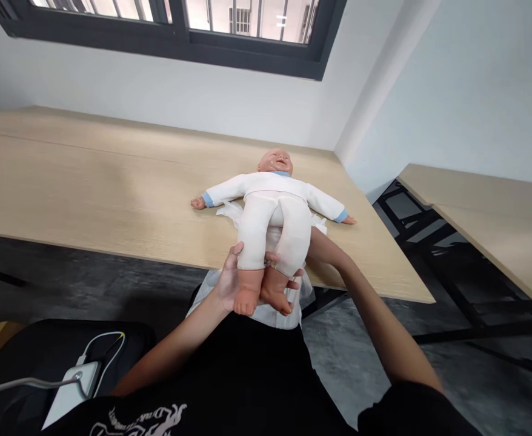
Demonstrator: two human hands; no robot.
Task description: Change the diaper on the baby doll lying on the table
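Observation:
A baby doll [275, 203] lies on its back on the wooden table [134, 194], head away from me and arms spread. It wears a white top with blue cuffs and collar; its legs point toward me past the table edge. My left hand [229, 281] holds both lower legs from below, thumb at the outer side and fingertips showing between and beyond them. My right hand [319, 245] reaches in beside the doll's other thigh, its fingers hidden behind the leg. What looks like a white diaper [300, 309] lies under the doll, its side tabs out and its near end hanging over the edge.
A second wooden table [484, 194] with dark legs stands to the right. On a black chair [16, 351] at lower left lies a white power bank [73, 387] with cables. A dark-framed window [175, 36] is in the wall behind the table.

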